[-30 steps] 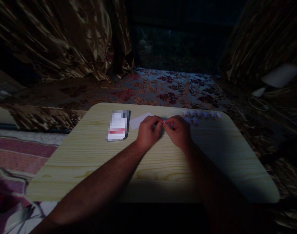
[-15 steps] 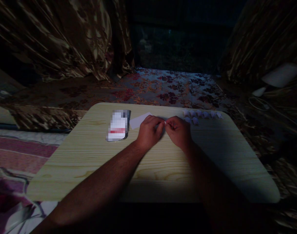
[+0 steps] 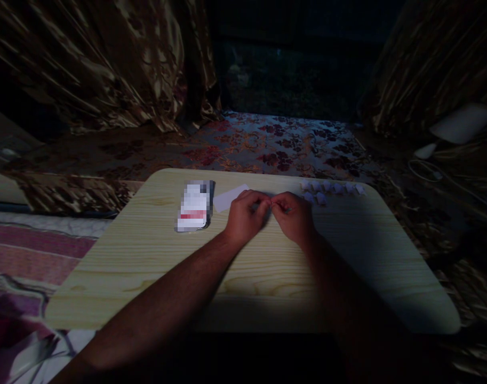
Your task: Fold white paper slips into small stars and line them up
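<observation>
My left hand [image 3: 245,217] and my right hand [image 3: 293,216] meet fingertip to fingertip near the far edge of a pale wooden table [image 3: 155,261]. Both are pinched closed on something tiny between them, hidden by the fingers. A white paper slip [image 3: 228,198] lies just behind my left hand. Several small folded paper pieces [image 3: 332,189] sit in a row to the right of my right hand.
A blurred white and red card stack [image 3: 194,213] lies left of the paper slip. A floral cloth [image 3: 275,141] covers the surface beyond the table. Dark patterned curtains [image 3: 91,64] hang at both sides. A white cable [image 3: 427,169] lies at the right.
The white scrap seen between my fingertips earlier is now hidden as the fingers close together. Both hands stay in the same spot.
</observation>
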`<act>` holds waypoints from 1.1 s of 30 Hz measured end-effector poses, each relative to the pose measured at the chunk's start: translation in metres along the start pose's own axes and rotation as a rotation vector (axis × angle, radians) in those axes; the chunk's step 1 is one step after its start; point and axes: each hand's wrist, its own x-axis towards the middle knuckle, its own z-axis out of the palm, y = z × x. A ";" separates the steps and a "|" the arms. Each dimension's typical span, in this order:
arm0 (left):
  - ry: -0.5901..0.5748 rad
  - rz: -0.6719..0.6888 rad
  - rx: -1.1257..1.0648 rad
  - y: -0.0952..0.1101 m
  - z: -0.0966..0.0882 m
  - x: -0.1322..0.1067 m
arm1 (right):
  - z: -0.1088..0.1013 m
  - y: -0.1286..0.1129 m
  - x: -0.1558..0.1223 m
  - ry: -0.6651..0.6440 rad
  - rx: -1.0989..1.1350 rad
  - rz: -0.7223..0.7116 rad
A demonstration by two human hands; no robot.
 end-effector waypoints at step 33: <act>0.043 -0.425 -0.562 -0.003 0.006 0.006 | -0.003 0.001 0.003 -0.014 -0.046 -0.002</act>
